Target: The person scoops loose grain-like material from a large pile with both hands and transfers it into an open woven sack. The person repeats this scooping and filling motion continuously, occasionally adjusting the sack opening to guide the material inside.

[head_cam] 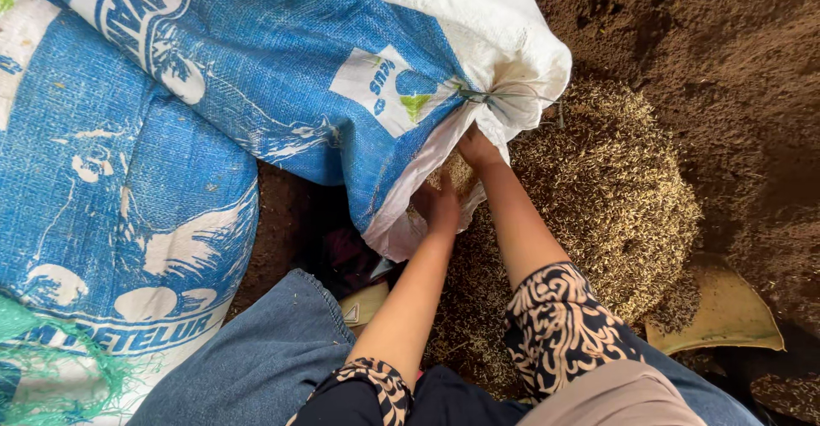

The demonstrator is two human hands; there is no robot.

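Gripping the mouth of a blue-and-white woven sack point(342, 76) at about one o'clock from centre, both hands busy at the opening. Right hand point(476, 150) pinching the white hem, fingers closed on the cloth. Left hand point(442, 208) just below, pressed against the loose fold; hard to tell whether curled shut or flat. Soft, floppy plastic weave, probably slippery and heavy when full, so best taken by the bunched hem near the wire tie point(491, 97). Pale husks point(606, 187) heaped at three o'clock on dark soil point(726, 41). White square label with green and blue marks near the mouth; second blue sack point(111, 221) at nine o'clock, white pictures printed across.
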